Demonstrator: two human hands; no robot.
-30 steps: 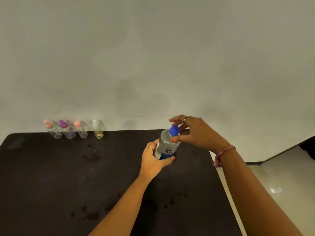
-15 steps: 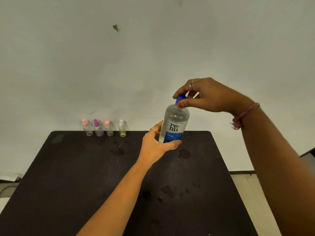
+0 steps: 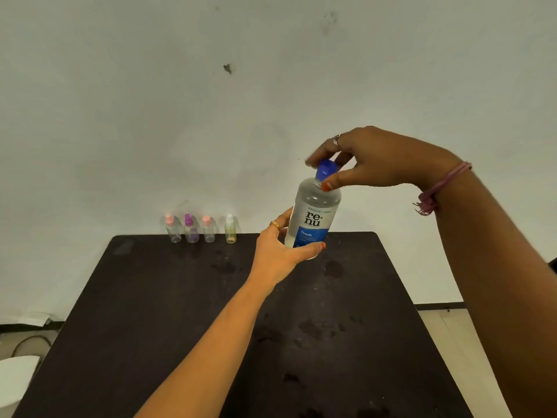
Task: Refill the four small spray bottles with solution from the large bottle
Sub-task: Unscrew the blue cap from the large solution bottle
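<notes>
Above the far half of the dark worktop [image 3: 150, 312] we hold the large bottle [image 3: 313, 220] in the air, tilted a little so its top leans to the right. Our left hand [image 3: 281, 254] wraps its lower body, thumb across the front under the blue label panel, fingers behind; that grip is firmly closed on the bottle. Our right hand [image 3: 376, 159] comes in from above and the right, and pinches the blue cap [image 3: 326, 169] between thumb and fingers, thumb tip low on the cap's near side. The cap sits on the neck; we cannot tell whether it is loosened. Clear liquid fills most of the bottle. Label reads "re-nu fresh" in black on white, with blue below. Along the back edge of the worktop, against the white wall [image 3: 211, 116], stand the four small spray bottles in a row, well apart from the large one and to its left: pink-topped bottle [image 3: 173, 229], purple-topped bottle [image 3: 190, 229], second pink-topped bottle [image 3: 208, 229], white-topped bottle [image 3: 230, 230] with yellowish contents. All four upright, tops on. Dark damp-looking blotches mark the worktop surface. A ring shows on each hand, and a pink thread band [image 3: 437, 188] circles our right wrist.
</notes>
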